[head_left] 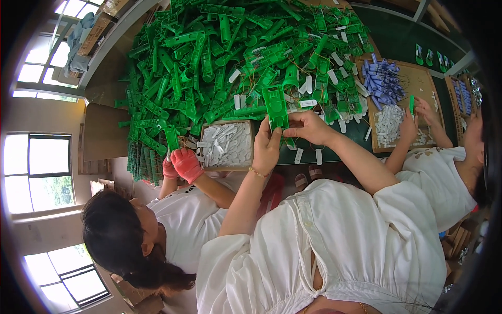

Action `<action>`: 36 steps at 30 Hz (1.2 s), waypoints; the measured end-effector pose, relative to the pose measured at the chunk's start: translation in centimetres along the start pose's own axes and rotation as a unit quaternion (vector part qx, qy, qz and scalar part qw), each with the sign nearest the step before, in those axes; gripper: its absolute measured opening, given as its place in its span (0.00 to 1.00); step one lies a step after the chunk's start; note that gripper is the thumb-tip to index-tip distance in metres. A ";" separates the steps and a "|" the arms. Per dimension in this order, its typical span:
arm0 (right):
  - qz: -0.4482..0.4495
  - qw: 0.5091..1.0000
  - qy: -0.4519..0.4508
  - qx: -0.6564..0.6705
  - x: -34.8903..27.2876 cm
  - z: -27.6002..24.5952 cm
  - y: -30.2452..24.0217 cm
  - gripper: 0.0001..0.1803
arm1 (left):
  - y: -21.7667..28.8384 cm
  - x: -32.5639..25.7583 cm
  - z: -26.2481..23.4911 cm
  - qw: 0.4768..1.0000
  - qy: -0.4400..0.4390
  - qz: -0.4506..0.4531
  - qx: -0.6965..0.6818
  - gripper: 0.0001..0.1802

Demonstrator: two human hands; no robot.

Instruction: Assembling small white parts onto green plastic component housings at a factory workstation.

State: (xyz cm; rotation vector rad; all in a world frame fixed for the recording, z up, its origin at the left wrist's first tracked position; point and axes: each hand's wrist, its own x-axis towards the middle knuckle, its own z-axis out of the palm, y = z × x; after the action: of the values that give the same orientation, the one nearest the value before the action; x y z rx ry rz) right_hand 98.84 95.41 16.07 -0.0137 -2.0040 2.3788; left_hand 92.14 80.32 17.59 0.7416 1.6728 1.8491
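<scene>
Upright in front of me is a green plastic casing half, hollow side showing, with small compartments moulded inside. My left hand pinches its lower end between thumb and fingers. At the casing's lower right edge, the bent fingers of my right hand close on it too; some fingertips are hidden. Right behind lies a big heap of green casings. Thin wires and small white rectangular pieces are mixed into the heap's right side, and a few white pieces hang or lie below my right hand.
A box of white plastic parts stands left of my hands. To the left, a co-worker's red-gloved hand holds a green casing. At right, another person's hands hold a green piece over a cardboard tray with purple parts and white parts.
</scene>
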 end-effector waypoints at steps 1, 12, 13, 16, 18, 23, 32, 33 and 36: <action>-0.005 1.000 -0.006 -0.007 0.0 -0.2 -0.3 0.20 | 0.3 -0.1 -0.2 0.999 -0.024 -0.027 -0.003 0.20; -0.057 0.991 0.121 -0.013 -1.6 2.2 -3.6 0.19 | 2.2 0.2 0.7 0.992 -0.008 0.058 0.111 0.21; -0.045 0.990 0.126 -0.044 -1.7 2.0 -3.4 0.18 | 2.1 0.3 0.7 0.994 -0.011 0.057 0.095 0.21; -0.051 0.991 0.116 -0.040 -1.2 1.1 -3.8 0.18 | 2.0 1.1 0.4 0.999 -0.045 -0.012 -0.009 0.23; -0.058 0.991 0.115 -0.020 -1.5 0.6 -3.8 0.22 | 3.3 1.1 0.5 0.996 -0.064 -0.031 -0.045 0.25; -0.121 0.974 0.180 -0.058 -1.2 1.6 -6.0 0.20 | 4.8 0.8 0.9 0.989 -0.043 0.025 0.143 0.28; -0.167 0.952 0.228 -0.113 -1.4 3.3 -9.2 0.16 | 5.9 -0.3 1.3 0.955 -0.019 0.173 0.242 0.28; -0.168 0.952 0.228 -0.113 -1.3 3.3 -9.0 0.16 | 6.0 -0.4 1.2 0.950 -0.021 0.189 0.246 0.28; -0.248 0.933 0.240 -0.106 -0.7 3.4 -8.5 0.14 | 6.4 -0.2 1.3 0.927 -0.018 0.260 0.271 0.27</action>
State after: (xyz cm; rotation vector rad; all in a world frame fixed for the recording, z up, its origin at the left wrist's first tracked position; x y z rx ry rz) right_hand 99.65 93.48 25.06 -0.0758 -1.7523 1.6516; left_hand 93.03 80.53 24.09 1.5642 2.1399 1.6643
